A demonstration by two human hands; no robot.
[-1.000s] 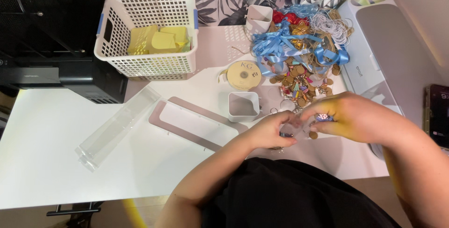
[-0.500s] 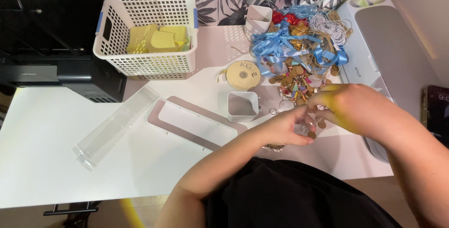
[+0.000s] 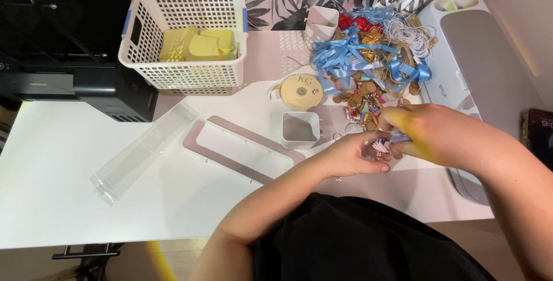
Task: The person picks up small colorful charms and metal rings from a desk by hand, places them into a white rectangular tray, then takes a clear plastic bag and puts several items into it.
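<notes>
My left hand (image 3: 354, 155) and my right hand (image 3: 429, 131) meet at the right of the white table, fingers pinched together on a small clear packet of colourful charms (image 3: 380, 145). Just beyond them lies a pile of small brown tags and multicoloured tassels (image 3: 366, 105). A silver key ring (image 3: 336, 137) lies on the table next to my left hand. What exactly sits between the fingertips is partly hidden.
A heap of blue, gold and red ribbons and white cord (image 3: 374, 50) lies at the back. A gold ribbon spool (image 3: 301, 91), a small square white cup (image 3: 300, 129), a flat pink-rimmed tray (image 3: 239, 148), a clear long box (image 3: 144, 151), a white basket of yellow paper (image 3: 184, 39), a grey machine (image 3: 489, 73) and a black printer (image 3: 86, 79) surround them.
Both hands have moved slightly up and toward the tag pile, still pinching the small packet together. Nothing else on the table has moved.
</notes>
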